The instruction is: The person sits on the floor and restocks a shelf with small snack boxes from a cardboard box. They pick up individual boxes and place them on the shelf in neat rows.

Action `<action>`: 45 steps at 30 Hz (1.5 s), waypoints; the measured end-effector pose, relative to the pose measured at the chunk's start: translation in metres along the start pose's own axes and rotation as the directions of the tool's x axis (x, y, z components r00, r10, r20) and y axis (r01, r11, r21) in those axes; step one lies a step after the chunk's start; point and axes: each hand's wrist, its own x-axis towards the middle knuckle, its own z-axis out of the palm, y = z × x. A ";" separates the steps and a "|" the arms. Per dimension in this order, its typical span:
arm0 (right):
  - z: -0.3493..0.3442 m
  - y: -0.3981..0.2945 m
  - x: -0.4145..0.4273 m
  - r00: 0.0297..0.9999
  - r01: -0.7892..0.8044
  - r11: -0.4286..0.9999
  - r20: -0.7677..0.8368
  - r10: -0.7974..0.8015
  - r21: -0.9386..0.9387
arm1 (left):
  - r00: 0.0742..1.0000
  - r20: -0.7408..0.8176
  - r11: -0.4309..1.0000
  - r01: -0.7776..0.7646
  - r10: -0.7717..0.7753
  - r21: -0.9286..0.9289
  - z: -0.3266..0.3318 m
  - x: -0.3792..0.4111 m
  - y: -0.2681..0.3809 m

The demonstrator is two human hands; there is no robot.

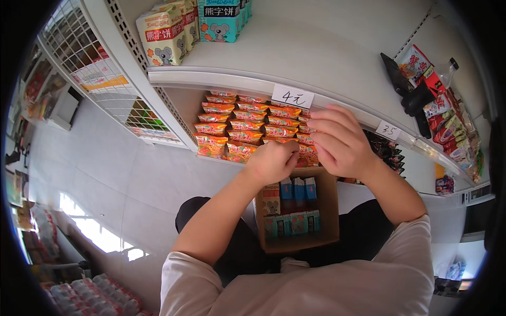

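Over a cardboard box (330,209) between the knees, my left hand (275,161) is curled with its back to me; whether it holds anything is hidden. My right hand (342,144) is raised beside it, fingers apart and nothing visible in them, close to a handwritten price card (293,96) on the shelf edge. Rows of orange snack packets (246,125) stand on the lower shelf just beyond both hands. Inside the box are teal biscuit packs (292,224), a beige biscuit pack (271,200) and blue-topped packs (299,189).
Beige biscuit packs (164,37) and teal ones (219,21) stand at the left of the upper shelf (300,47). Its front lip overhangs the lower packets. A black object (417,94) and bagged snacks (450,134) are at right. A wire-mesh panel (95,67) flanks the left.
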 end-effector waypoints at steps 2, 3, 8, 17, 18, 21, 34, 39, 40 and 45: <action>0.005 -0.014 -0.049 0.988 -0.127 0.989 0.099 0.120 0.076 | 0.996 0.084 1.000 -0.024 0.023 0.007 0.008 0.001 0.003; 0.010 -0.016 -0.070 0.974 -0.191 0.975 0.149 0.173 0.116 | 0.992 0.125 0.999 -0.030 0.028 0.014 0.011 0.001 0.003; 0.020 -0.008 -0.146 0.819 -0.465 0.870 0.453 0.351 0.166 | 0.946 0.325 0.979 -0.052 -0.015 0.197 0.038 -0.003 -0.003; 0.031 -0.002 -0.200 0.522 -0.607 0.783 0.812 0.261 0.139 | 0.692 0.718 0.957 -0.250 0.072 0.145 0.128 -0.044 0.003; 0.028 -0.003 -0.194 0.493 -0.602 0.788 0.837 0.239 0.129 | 0.676 0.731 0.963 -0.245 0.087 0.112 0.139 -0.054 -0.004; 0.030 -0.009 -0.190 0.482 -0.604 0.789 0.840 0.251 0.111 | 0.563 0.826 0.975 -0.197 0.030 0.098 0.159 -0.065 -0.011; 0.034 -0.006 -0.185 0.371 -0.632 0.773 0.898 0.236 0.058 | 0.292 0.940 0.970 -0.111 -0.177 0.217 0.183 -0.072 -0.025; 0.031 -0.005 -0.183 0.358 -0.632 0.773 0.905 0.230 0.054 | 0.421 0.903 0.980 -0.131 -0.080 0.148 0.183 -0.075 -0.011; 0.031 -0.005 -0.183 0.353 -0.636 0.770 0.906 0.233 0.050 | 0.435 0.898 0.983 -0.122 -0.069 0.135 0.187 -0.076 -0.010; 0.035 -0.007 -0.181 0.357 -0.624 0.781 0.904 0.235 0.043 | 0.529 0.848 0.975 -0.160 -0.046 0.152 0.199 -0.099 -0.001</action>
